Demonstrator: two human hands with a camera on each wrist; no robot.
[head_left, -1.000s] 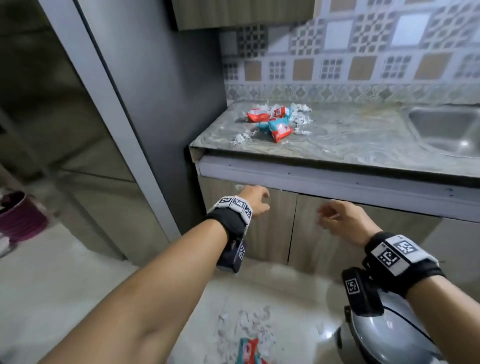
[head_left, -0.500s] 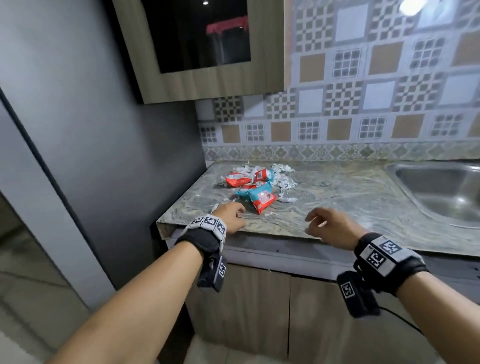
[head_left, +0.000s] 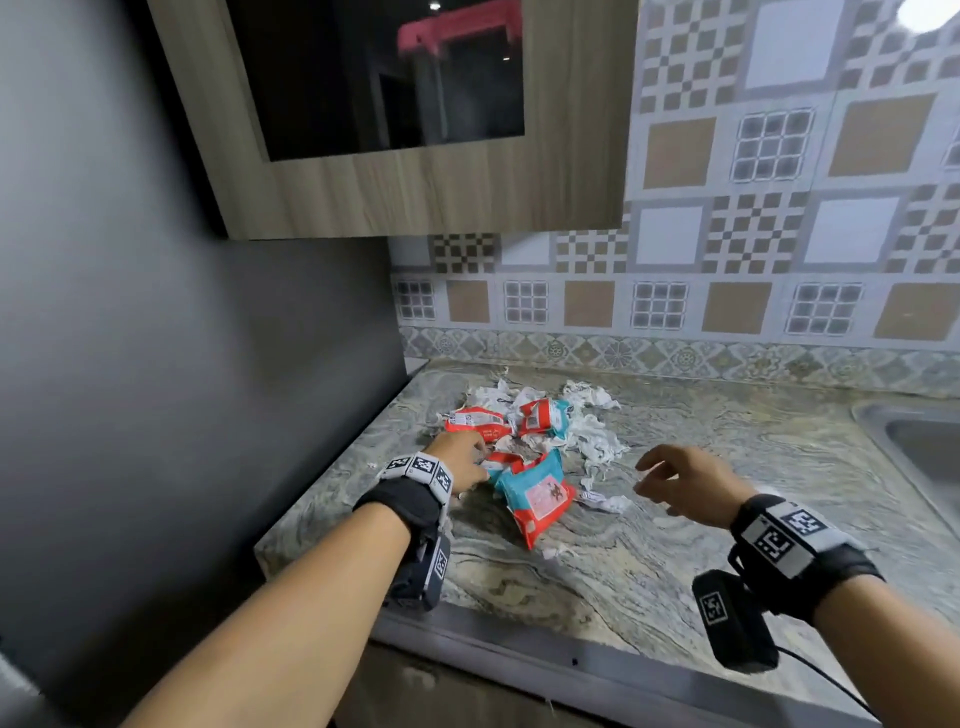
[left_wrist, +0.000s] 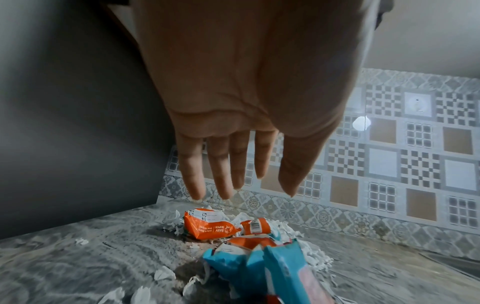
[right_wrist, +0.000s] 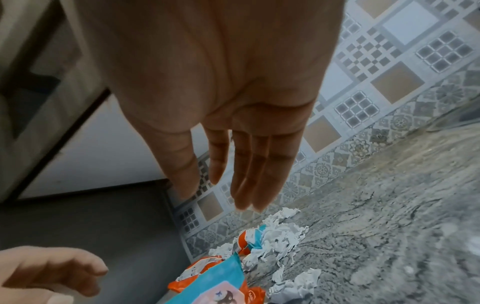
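Note:
Several torn orange-and-blue baby wipes packets lie in a heap with shredded white tissue (head_left: 592, 441) on the marble counter (head_left: 649, 561). The largest blue packet (head_left: 535, 491) (left_wrist: 262, 273) (right_wrist: 215, 286) lies nearest me, an orange packet (head_left: 475, 421) (left_wrist: 207, 224) behind it, a smaller packet (head_left: 543, 415) further back. My left hand (head_left: 462, 462) (left_wrist: 233, 164) hovers open at the heap's left side with fingers straight, holding nothing. My right hand (head_left: 675, 483) (right_wrist: 233, 168) hangs open above the counter to the right of the heap, empty.
A dark grey wall (head_left: 182, 364) bounds the counter on the left. A wooden wall cabinet with a dark glass door (head_left: 395, 130) hangs above. Patterned tiles (head_left: 727, 260) line the back. A steel sink (head_left: 919, 447) is at the right edge.
My view has risen from the lower cabinet doors and floor to the counter top. Both hands have moved up and forward from the cabinet front to the packet heap.

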